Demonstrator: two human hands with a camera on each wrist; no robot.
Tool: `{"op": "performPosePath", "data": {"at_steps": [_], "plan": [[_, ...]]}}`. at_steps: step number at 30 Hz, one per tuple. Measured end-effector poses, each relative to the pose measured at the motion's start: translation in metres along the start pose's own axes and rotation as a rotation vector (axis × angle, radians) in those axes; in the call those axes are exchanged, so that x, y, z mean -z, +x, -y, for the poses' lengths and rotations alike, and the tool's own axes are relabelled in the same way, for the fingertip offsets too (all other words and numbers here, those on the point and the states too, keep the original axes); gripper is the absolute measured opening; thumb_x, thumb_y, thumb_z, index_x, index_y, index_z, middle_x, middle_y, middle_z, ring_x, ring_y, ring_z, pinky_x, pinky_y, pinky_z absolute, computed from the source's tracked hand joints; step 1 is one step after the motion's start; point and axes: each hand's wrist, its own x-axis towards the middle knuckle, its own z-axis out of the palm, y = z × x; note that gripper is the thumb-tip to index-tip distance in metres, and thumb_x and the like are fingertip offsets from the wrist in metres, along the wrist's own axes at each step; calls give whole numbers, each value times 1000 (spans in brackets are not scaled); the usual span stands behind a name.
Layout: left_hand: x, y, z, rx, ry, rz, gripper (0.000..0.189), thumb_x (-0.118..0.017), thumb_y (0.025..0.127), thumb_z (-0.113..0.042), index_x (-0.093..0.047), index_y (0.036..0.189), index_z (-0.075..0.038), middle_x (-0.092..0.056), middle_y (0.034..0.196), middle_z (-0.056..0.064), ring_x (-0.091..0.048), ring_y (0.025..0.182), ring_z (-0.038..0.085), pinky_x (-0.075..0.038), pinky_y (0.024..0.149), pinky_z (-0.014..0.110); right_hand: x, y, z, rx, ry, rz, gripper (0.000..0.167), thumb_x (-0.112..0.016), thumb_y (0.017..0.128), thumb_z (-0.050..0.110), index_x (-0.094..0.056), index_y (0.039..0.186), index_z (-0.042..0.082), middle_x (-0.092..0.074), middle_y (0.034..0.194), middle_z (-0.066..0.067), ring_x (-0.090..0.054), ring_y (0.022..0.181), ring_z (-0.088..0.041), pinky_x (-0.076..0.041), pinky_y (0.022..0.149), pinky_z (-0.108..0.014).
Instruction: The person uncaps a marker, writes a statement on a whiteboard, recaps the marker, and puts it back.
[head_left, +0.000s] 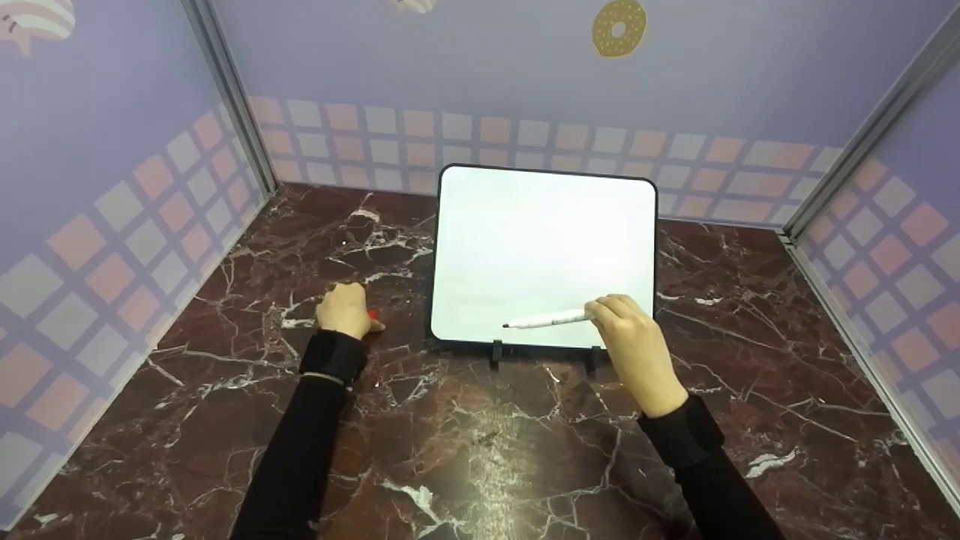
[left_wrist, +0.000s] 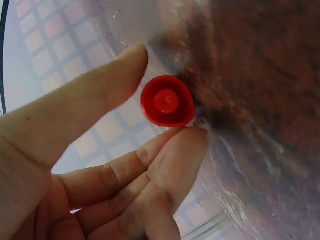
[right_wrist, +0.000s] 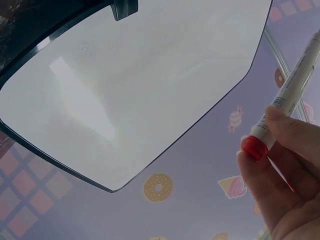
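Observation:
My right hand [head_left: 626,326] holds a white marker [head_left: 551,319] near its red rear end, in front of the whiteboard [head_left: 544,255]. The marker's bare dark tip points left, over the lower part of the board. In the right wrist view, thumb and fingers pinch the barrel of the marker [right_wrist: 292,82] just beside the red end. Left of the board, my left hand [head_left: 343,309] is low over the tabletop. Between its thumb and fingertips is a red marker cap [left_wrist: 167,101], hollow end toward the left wrist camera. Only a sliver of the cap shows in the head view.
The whiteboard has a black frame and stands on small black feet [head_left: 496,354] on a dark red marbled tabletop [head_left: 420,450]. Lilac panels [head_left: 525,82] with pink and white checks enclose the back and both sides. Metal posts [head_left: 232,97] join the panels at the corners.

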Motion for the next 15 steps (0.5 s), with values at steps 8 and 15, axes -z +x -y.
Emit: {"op": "performPosePath", "data": {"at_steps": [8,15], "plan": [[26,-27,-36,-238,-76,-273,47,-73,87,-45,-72,94,2,-73,98,23,-71,86,41,-60,71,50,0,0,-1,4,12,-1,12,-77,79,-2,-73,90,-3,-71,87,-12,-67,85,-26,-61,78,-32],[27,-65,-93,-769,-298,-143,42,-72,89,-30,-68,120,-3,-70,121,15,-66,113,30,-50,105,43,-2,0,3,34,-14,-15,15,-78,77,-3,-74,90,-3,-72,88,-12,-67,87,-25,-61,79,-31]]}}
